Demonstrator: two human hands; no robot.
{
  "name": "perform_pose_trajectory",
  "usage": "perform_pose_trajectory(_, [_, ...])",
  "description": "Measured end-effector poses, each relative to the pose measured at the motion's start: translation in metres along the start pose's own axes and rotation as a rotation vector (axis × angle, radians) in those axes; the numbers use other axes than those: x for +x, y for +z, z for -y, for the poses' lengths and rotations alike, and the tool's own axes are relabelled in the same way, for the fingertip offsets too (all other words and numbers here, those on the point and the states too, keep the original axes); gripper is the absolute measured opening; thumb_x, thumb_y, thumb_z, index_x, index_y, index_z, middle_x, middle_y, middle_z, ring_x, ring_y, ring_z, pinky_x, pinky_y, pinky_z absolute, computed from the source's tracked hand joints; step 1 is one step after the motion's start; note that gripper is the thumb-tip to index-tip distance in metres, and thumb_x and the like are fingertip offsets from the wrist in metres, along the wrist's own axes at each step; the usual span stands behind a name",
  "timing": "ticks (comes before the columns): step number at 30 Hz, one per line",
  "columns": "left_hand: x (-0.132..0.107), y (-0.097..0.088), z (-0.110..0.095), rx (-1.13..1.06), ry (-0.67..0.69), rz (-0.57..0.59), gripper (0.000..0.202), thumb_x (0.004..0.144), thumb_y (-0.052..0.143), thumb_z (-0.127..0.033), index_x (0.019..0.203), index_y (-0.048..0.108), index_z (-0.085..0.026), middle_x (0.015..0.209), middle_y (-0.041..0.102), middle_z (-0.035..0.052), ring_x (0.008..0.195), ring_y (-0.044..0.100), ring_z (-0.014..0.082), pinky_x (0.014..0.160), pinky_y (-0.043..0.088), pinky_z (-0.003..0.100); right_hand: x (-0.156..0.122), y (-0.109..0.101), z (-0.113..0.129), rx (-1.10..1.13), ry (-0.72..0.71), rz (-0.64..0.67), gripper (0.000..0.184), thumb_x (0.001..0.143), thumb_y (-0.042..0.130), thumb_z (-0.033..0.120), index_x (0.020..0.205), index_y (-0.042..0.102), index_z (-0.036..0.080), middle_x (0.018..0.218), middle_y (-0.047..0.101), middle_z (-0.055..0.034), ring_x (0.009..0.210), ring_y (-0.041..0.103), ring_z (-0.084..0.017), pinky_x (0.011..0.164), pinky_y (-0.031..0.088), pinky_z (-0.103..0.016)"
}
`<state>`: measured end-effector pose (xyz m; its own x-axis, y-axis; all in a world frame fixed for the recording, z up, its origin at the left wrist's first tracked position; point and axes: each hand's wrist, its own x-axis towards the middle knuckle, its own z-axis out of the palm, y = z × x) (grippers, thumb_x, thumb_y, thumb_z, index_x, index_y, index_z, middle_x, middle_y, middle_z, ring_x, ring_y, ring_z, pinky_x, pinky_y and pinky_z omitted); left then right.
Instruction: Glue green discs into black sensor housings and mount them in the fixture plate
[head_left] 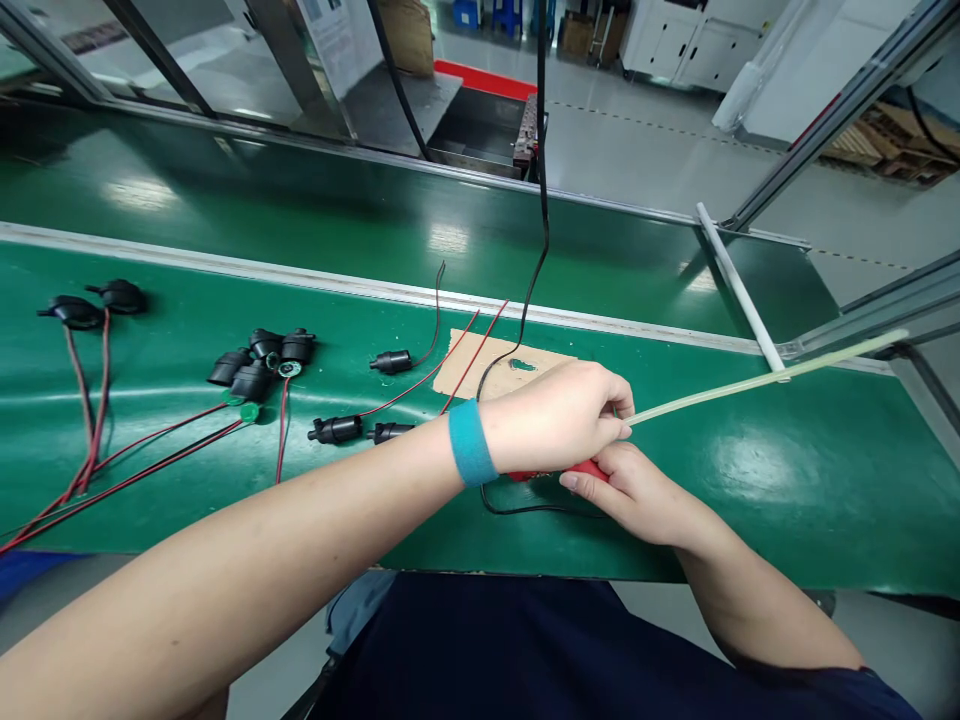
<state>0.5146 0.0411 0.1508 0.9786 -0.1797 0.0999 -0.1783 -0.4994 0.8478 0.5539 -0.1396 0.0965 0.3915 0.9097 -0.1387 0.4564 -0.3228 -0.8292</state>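
Note:
My left hand (574, 410), with a teal band (472, 442) on its wrist, reaches across to the right. Its fingers are closed around one end of a long, pale yellow glue stick (757, 385) that slants up to the right. Just below, my right hand (637, 490) is closed on the red handle of a glue gun (589, 468); both hands hide most of its body. Under my left forearm and beyond it lie black wired sockets (337, 430) with thin red leads. A piece of cardboard (540, 360) with a green-showing hole lies behind my left hand.
A black cable (544, 220) hangs from above and loops over the green bench (787, 470). More black sockets (259, 365) and red-and-black wires (127, 455) lie to the left. A white bar (739, 285) crosses the raised strip at right, near metal frame posts.

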Motion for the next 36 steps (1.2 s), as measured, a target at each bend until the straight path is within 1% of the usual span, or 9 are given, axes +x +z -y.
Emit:
perform_pose_trajectory(6, [-0.044,-0.039,0.026,-0.102,-0.139,-0.27,0.024,0.094,0.056,-0.035,0.099,0.073,-0.019,0.093,0.073,0.0054,0.085,0.067,0.0228,0.075,0.05,0.031,-0.002,-0.006,-0.004,-0.038,-0.025,-0.012,0.025,0.101,0.053,0.042,0.091,0.064,0.021,0.082,0.066,-0.0014,0.073,0.061,-0.019,0.069,0.049,-0.031])
perform_pose_trajectory(9, [-0.09,-0.048,0.062,0.096,-0.314,-0.505,0.032,0.098,0.05,-0.043,0.104,0.07,-0.019,0.097,0.072,0.0079,0.091,0.066,0.0254,0.082,0.05,0.035,-0.002,-0.009,-0.011,-0.025,-0.027,-0.026,0.023,0.101,0.053,0.041,0.102,0.068,0.024,0.09,0.07,-0.0025,0.079,0.065,-0.022,0.073,0.052,-0.032])
perform_pose_trajectory(11, [-0.123,-0.044,0.086,0.288,-0.39,-0.575,0.036,0.098,0.049,-0.045,0.11,0.068,-0.016,0.105,0.07,0.0116,0.098,0.064,0.0288,0.089,0.049,0.041,0.0,-0.011,-0.016,-0.006,-0.014,-0.029,0.025,0.101,0.054,0.041,0.111,0.069,0.024,0.096,0.072,-0.0032,0.085,0.067,-0.023,0.076,0.053,-0.033])
perform_pose_trajectory(16, [-0.174,-0.021,0.125,0.661,-0.405,-0.364,0.057,0.089,0.064,-0.051,0.131,0.055,-0.014,0.129,0.057,0.0203,0.121,0.051,0.0393,0.102,0.043,0.055,0.004,-0.015,-0.022,0.017,0.037,-0.066,0.029,0.1,0.054,0.045,0.105,0.072,0.023,0.093,0.072,-0.0042,0.078,0.067,-0.022,0.071,0.053,-0.032])
perform_pose_trajectory(21, [-0.172,-0.016,0.133,0.681,-0.41,-0.239,0.023,0.095,0.053,-0.034,0.104,0.062,-0.016,0.104,0.059,0.0163,0.099,0.057,0.0347,0.091,0.048,0.052,0.008,-0.014,-0.014,0.064,0.003,-0.088,0.031,0.1,0.054,0.047,0.101,0.074,0.024,0.08,0.068,-0.004,0.063,0.06,-0.018,0.059,0.05,-0.03])
perform_pose_trajectory(25, [-0.164,-0.012,0.116,0.281,-0.468,-0.304,0.021,0.094,0.057,-0.041,0.096,0.055,-0.02,0.092,0.059,0.0081,0.086,0.058,0.0275,0.082,0.05,0.044,0.004,-0.015,-0.009,0.148,0.061,-0.12,0.033,0.098,0.055,0.049,0.097,0.074,0.021,0.08,0.066,-0.0043,0.063,0.056,-0.017,0.057,0.048,-0.029])
perform_pose_trajectory(28, [-0.161,0.006,0.101,-0.348,-0.528,-0.272,0.028,0.093,0.06,-0.047,0.101,0.052,-0.021,0.092,0.061,0.0056,0.082,0.06,0.0224,0.074,0.053,0.037,-0.004,-0.017,-0.009,0.224,0.126,-0.129,0.034,0.098,0.056,0.048,0.094,0.074,0.019,0.081,0.066,-0.005,0.064,0.054,-0.015,0.057,0.047,-0.027])
perform_pose_trajectory(31, [-0.157,0.033,0.092,-0.882,-0.504,-0.206,0.035,0.091,0.064,-0.044,0.112,0.05,-0.019,0.1,0.065,0.0096,0.094,0.063,0.023,0.08,0.056,0.038,-0.01,-0.019,-0.009,0.277,0.15,-0.111,0.032,0.098,0.058,0.046,0.096,0.073,0.018,0.09,0.067,-0.0068,0.064,0.052,-0.013,0.057,0.045,-0.026])
perform_pose_trajectory(36, [-0.151,0.066,0.086,-1.116,-0.489,-0.248,0.034,0.092,0.068,-0.039,0.113,0.054,-0.017,0.102,0.066,0.0101,0.092,0.063,0.0199,0.081,0.056,0.034,-0.016,-0.019,-0.006,0.276,0.182,-0.115,0.031,0.098,0.058,0.046,0.096,0.073,0.019,0.09,0.068,-0.0066,0.063,0.05,-0.013,0.055,0.044,-0.025])
